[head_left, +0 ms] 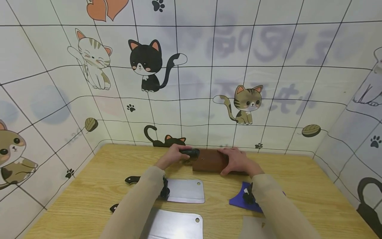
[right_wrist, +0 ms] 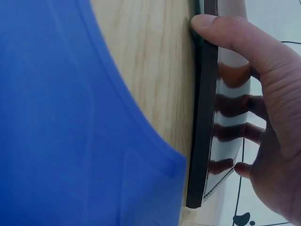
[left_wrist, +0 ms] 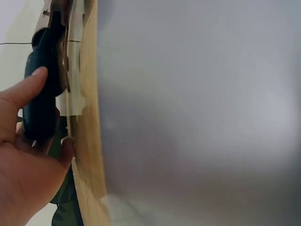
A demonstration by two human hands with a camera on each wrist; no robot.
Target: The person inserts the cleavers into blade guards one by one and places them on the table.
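Observation:
At the back of the table a flat brown, sheath-like piece (head_left: pixel 210 160) with a small rivet lies lengthwise, and a black knife handle (head_left: pixel 191 152) sits at its left end. My left hand (head_left: pixel 174 155) grips that handle, its thumb along the side in the left wrist view. Over the brown piece spreads my right hand (head_left: pixel 237 161), holding it by thumb and fingers. Its glossy face (right_wrist: pixel 228 108) reflects the fingers in the right wrist view, and the thumb touches the dark edge (right_wrist: pixel 204 117). Any blade in it is hidden.
Two black-handled cleavers lie in front on the left, one (head_left: pixel 186 191) behind the other (head_left: pixel 179 224), partly under my left sleeve. A blue curved plastic piece (head_left: pixel 240 199) lies under my right wrist, a pale sheet (head_left: pixel 252 227) nearer. The printed wall (head_left: pixel 197 109) stands right behind.

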